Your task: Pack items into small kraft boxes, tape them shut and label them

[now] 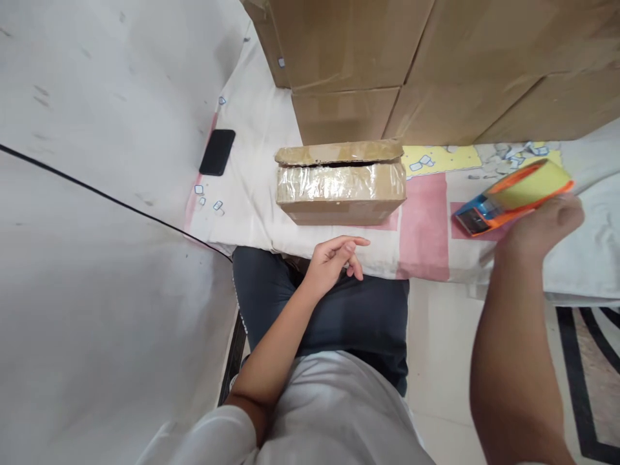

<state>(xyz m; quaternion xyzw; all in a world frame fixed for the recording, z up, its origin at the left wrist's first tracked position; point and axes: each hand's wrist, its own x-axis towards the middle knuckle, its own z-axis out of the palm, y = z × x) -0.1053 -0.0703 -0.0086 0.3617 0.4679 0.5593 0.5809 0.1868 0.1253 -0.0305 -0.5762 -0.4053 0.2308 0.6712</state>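
Observation:
My right hand (547, 223) grips an orange and blue tape dispenser (513, 197) with a wide roll of tape, over the right part of the cloth. Its fingers are partly hidden behind the dispenser and slightly blurred. Above my lap, at the front edge of the cloth, my left hand (334, 261) is empty, its index finger stretched out and the others loosely bent. Just beyond it sits a small cardboard box (339, 210). Shiny clear tape covers the box's upper front, and a dark gap shows under its slightly raised lid flap.
Large taped cardboard boxes (358, 45) stand behind the small box. A black phone (217, 152) lies at the left on the patterned cloth (256, 187). A white wall (97, 271) with a black cable (111, 200) bounds the left side.

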